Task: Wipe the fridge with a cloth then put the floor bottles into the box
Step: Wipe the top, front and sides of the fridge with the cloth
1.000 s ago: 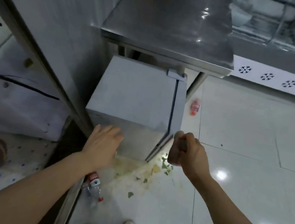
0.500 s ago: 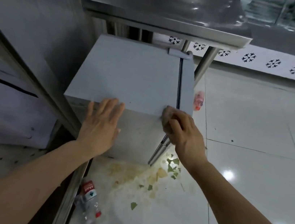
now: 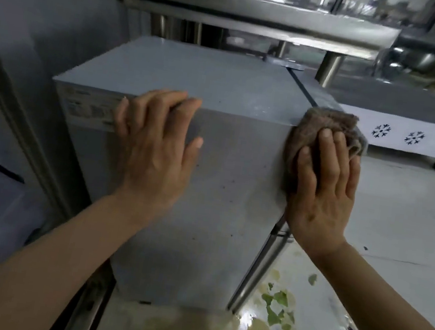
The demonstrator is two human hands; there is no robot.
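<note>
A small grey fridge (image 3: pixel 208 79) stands under a steel table, its side panel facing me. My left hand (image 3: pixel 155 145) lies flat against the upper side panel, fingertips over the top edge. My right hand (image 3: pixel 322 185) presses a brown cloth (image 3: pixel 325 124) with straight fingers against the fridge's right front corner, near the door seam. The cloth bunches above my fingers. No bottles or box show in this view.
A steel table (image 3: pixel 254 13) overhangs the fridge. Green and yellow scraps (image 3: pixel 274 310) and a brownish spill lie on the white tiled floor at the fridge's foot. A white wheeled cabinet with snowflake marks (image 3: pixel 413 137) stands at the right. A steel wall panel rises at the left.
The view has dropped close to the fridge. My right hand has spread flat over the cloth at the corner. My left hand slid onto the side panel. The floor bottles left the view.
</note>
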